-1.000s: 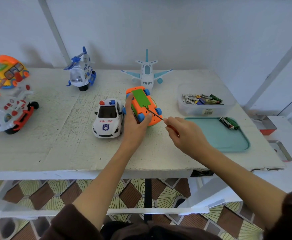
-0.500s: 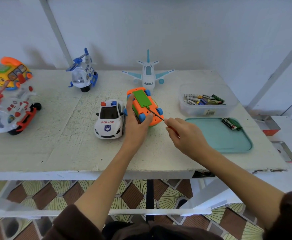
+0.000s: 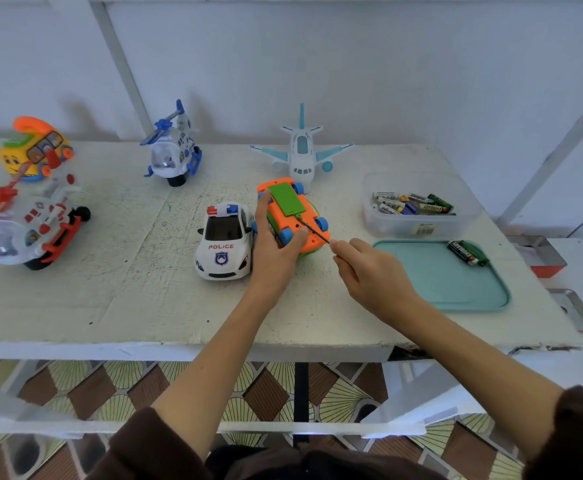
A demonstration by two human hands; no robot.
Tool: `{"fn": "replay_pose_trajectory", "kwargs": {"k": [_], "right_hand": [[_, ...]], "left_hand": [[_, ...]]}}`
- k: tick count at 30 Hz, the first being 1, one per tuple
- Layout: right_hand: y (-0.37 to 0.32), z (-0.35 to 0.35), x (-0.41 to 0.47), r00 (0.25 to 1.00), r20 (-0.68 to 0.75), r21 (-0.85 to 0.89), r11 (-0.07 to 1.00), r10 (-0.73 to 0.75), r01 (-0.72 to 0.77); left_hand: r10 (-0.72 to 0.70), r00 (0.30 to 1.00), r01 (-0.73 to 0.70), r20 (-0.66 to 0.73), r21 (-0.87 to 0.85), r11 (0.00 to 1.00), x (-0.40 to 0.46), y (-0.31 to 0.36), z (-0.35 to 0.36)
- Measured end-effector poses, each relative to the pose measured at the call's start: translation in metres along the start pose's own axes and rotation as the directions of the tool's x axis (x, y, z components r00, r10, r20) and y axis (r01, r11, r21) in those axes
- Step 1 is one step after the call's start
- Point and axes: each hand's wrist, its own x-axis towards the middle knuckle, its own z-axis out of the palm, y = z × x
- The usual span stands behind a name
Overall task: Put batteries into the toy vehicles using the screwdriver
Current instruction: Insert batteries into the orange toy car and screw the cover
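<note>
Orange toy car (image 3: 291, 216) lies upside down near the middle of the white table (image 3: 116, 299), wheels up, green battery cover (image 3: 287, 201) on its underside facing the camera. Left hand (image 3: 276, 251) grips the car from its left side, thumb over the near end, fingers wrapped along the far flank. Right hand (image 3: 369, 275) pinches the screwdriver (image 3: 314, 232); only the thin dark shaft shows beyond the fingertips, handle hidden in the hand. Shaft tip sits at the near end of the green cover, on the orange underside; cannot tell if it is seated in a screw.

White police car (image 3: 226, 242) stands upright just beside the left hand, touching or nearly touching the orange car. White and teal toy plane (image 3: 302, 157) stands behind the orange car toward the back edge. Blue and white helicopter (image 3: 174, 150) at the back edge, left of centre. Yellow and orange toy (image 3: 33, 150) at the back left corner; red and white helicopter (image 3: 30, 226) near the left edge in front of it.

Clear plastic tub (image 3: 418, 226) with loose batteries (image 3: 413, 204) sits toward the right edge at the back. Teal tray (image 3: 449, 289) lies in front of the tub, near the right front corner, with a pair of green-black batteries (image 3: 468, 252) at its far right corner. Dark brown sleeves (image 3: 151, 448) pushed up both forearms.
</note>
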Motion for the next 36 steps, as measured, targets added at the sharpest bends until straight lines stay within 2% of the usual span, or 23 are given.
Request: {"fn": "replay_pose_trajectory", "kwargs": {"k": [4,13,23,32,36], "right_hand": [[-0.006,-0.01,0.003,0.998,0.008,0.056,0.996,0.062,-0.063],[-0.015,-0.027,0.005,0.992,0.083,0.041,0.994,0.097,-0.101],[-0.01,-0.016,0.002,0.996,-0.012,0.043,0.995,0.087,-0.087],[-0.007,-0.013,-0.001,0.995,-0.047,0.069,0.994,0.086,-0.083],[-0.006,-0.017,-0.001,0.993,-0.017,0.1,0.989,0.113,-0.111]], "left_hand": [[0.011,1.0,-0.012,0.006,0.019,1.0,0.001,-0.002,0.0],[0.016,1.0,-0.016,0.021,0.002,1.0,0.002,-0.001,0.0],[-0.004,1.0,0.005,0.023,-0.027,1.0,0.003,-0.001,0.007],[-0.003,1.0,0.004,0.012,-0.106,0.994,0.007,-0.002,0.013],[0.004,0.999,0.001,0.041,-0.101,0.995,0.008,-0.004,0.012]]}}
